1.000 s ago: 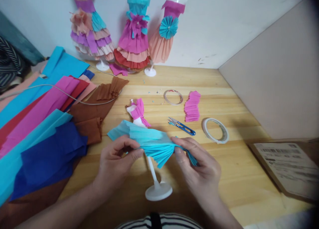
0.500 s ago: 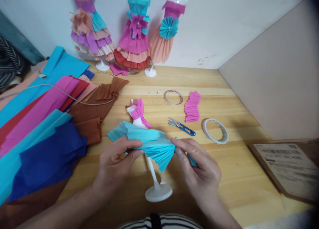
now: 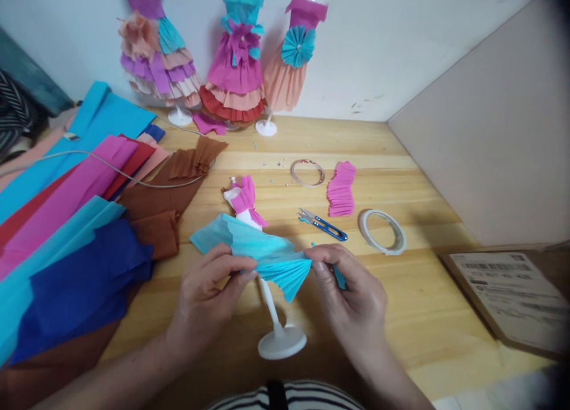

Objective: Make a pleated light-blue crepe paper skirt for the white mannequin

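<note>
L hand [image 3: 209, 297] has thumb & pointer finger pinched shut on the light blue paper [image 3: 262, 243]. R hand [image 3: 351, 291] pinches it too, thumb & finger tight tog. where the folds bunch up; a bit of blue pokes out past them. The paper is held btwn both hands, in front of a small doll w/ pink top [image 3: 244, 199], & hides its middle. Its round white foot [image 3: 282, 343] is on the wood table [image 3: 427, 315]. Past R hand: blue snips [image 3: 329, 226], a wrinkly pink strip [image 3: 342, 190] & a white tape roll [image 3: 363, 229]. Far L: pile of colored papers [image 3: 84, 279]. By the wall: 3 paper dresses [image 3: 236, 62].
</note>
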`<state>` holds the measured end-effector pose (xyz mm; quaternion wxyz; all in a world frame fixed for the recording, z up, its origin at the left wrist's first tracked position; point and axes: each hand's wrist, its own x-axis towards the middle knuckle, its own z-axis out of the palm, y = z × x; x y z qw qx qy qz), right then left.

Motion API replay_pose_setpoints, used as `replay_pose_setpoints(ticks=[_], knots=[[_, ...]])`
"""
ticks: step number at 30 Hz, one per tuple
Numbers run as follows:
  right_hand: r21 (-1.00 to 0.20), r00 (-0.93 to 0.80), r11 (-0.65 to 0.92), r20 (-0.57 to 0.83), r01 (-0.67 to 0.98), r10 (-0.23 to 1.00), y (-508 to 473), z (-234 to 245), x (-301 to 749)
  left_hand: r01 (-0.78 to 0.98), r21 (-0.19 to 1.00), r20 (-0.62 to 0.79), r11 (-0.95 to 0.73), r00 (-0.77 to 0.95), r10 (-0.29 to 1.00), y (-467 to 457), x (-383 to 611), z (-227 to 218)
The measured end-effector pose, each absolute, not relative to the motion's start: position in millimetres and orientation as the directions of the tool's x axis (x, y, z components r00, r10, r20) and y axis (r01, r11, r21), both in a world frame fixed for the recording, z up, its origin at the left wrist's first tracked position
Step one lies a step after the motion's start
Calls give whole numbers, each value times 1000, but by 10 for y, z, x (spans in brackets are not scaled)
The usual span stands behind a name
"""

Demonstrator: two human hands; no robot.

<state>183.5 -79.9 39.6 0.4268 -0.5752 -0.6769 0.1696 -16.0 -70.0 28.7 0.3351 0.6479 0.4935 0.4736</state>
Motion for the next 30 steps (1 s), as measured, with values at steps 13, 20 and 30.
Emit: replay_pose_setpoints(ticks=[13, 20, 30], knots=[[-898, 167, 138, 225, 417, 960, -798, 483, 1828, 213, 965, 163, -155, -20, 986, -754, -150, 260], [-850, 114, 250, 337, 464, 935, -807, 476, 1822, 208, 971, 126, -115, -38, 991, -756, -149, 301], [-795, 59, 312, 397, 521, 916, -819, 395, 1845, 64, 998, 13, -9, -57, 998, -755, -101, 298]])
